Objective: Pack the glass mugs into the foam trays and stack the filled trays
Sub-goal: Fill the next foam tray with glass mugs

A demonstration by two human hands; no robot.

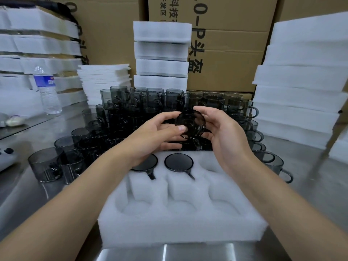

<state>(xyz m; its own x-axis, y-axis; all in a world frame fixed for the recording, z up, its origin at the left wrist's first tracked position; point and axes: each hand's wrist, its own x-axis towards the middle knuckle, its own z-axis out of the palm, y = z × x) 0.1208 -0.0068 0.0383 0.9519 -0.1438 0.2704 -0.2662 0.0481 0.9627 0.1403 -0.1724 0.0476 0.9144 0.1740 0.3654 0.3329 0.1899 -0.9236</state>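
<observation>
Since two mugs occupy the foam tray, your left hand and right hand hold a third mug, grip pinching it, near the free pocket.

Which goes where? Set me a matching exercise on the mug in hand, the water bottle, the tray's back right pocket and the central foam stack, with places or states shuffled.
Things:
1. held mug
2. water bottle
3. back right pocket of the foam tray
4. central foam stack

Places or states:
A. empty
B. standing at the left of the table
C. behind the loose mugs, in front of the cartons
D. above the foam tray, gripped by left hand and right hand

Pairs: 1-D, 2-B, 3-A, 4-C.
</observation>
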